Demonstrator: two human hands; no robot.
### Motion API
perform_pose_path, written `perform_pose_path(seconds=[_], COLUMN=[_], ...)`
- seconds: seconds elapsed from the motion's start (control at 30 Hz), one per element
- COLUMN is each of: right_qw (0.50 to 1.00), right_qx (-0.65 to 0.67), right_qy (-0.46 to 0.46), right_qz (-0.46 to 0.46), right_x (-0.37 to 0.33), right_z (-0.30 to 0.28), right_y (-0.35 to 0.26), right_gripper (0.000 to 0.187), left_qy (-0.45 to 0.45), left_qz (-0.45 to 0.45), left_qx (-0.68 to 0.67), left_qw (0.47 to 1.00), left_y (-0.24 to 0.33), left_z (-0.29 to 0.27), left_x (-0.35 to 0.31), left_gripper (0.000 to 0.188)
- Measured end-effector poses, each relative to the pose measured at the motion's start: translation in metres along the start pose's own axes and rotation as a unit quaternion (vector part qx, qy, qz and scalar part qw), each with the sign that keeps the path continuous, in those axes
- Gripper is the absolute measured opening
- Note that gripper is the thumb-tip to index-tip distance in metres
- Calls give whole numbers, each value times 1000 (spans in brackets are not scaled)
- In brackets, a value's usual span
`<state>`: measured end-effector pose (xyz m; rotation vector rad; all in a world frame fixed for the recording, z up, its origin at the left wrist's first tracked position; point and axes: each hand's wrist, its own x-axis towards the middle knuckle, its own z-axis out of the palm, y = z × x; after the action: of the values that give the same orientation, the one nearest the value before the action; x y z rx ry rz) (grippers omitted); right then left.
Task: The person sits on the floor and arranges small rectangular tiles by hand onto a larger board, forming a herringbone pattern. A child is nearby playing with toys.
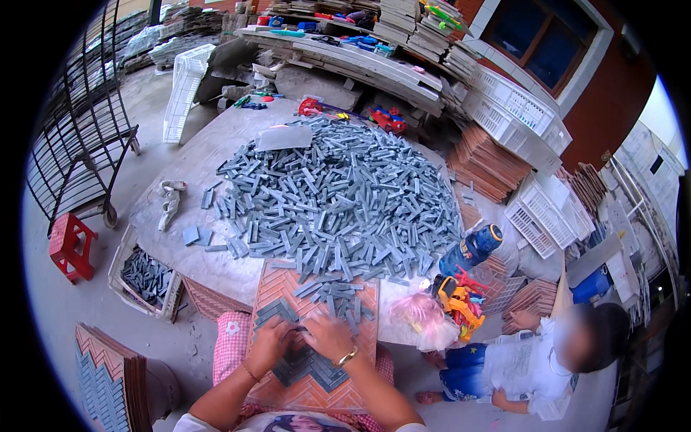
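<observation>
My left hand (271, 345) and my right hand (330, 337) meet low over an orange herringbone-grooved board (263, 392) on my lap. Fingers of both hands are closed, and whatever they pinch is too small and covered to make out. Grey tile strips (281, 308) fill part of the grooves in a zigzag, partly hidden under my hands. More grey strips (349, 311) lie loose on the board's far right part, just beyond my right hand. A gold bracelet circles my right wrist.
A large heap of grey strips (338, 194) covers the table (173, 234) ahead. Right of the board are a blue bottle (471, 248), a toy excavator (461, 306) and a child (518, 360). At left stand a strip-filled crate (115, 277), a red stool (72, 245) and stacked boards (104, 374).
</observation>
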<state>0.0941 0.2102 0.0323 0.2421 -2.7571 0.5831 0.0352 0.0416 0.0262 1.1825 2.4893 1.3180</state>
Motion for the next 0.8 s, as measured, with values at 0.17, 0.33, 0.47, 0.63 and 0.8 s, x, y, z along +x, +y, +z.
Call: perform_pose_path(seconds=[0.17,0.33,0.47,0.63,0.8], right_qw=[997,964,962,957,944], right_qx=[70,199,183,166,180], right_qy=[27,94,114,98,116], right_qz=[33,149,169,217,251], right_x=[-14,-19,-44,-87,-108], right_z=[19,-8,-20,-24,-26], right_y=[-3,-20,-16,-10,-12], right_gripper=[20,23,20,17,15], left_qy=[3,108,130,125,132], left_qz=[31,-99,-91,-130,-136], left_qx=[10,42,70,81,89], left_qw=[999,988,985,980,978], left_y=[-6,-48,-69,-58,-56], left_z=[-4,-22,-15,-16,-14], left_x=[-4,16,22,24,26], left_gripper=[16,13,12,12,11])
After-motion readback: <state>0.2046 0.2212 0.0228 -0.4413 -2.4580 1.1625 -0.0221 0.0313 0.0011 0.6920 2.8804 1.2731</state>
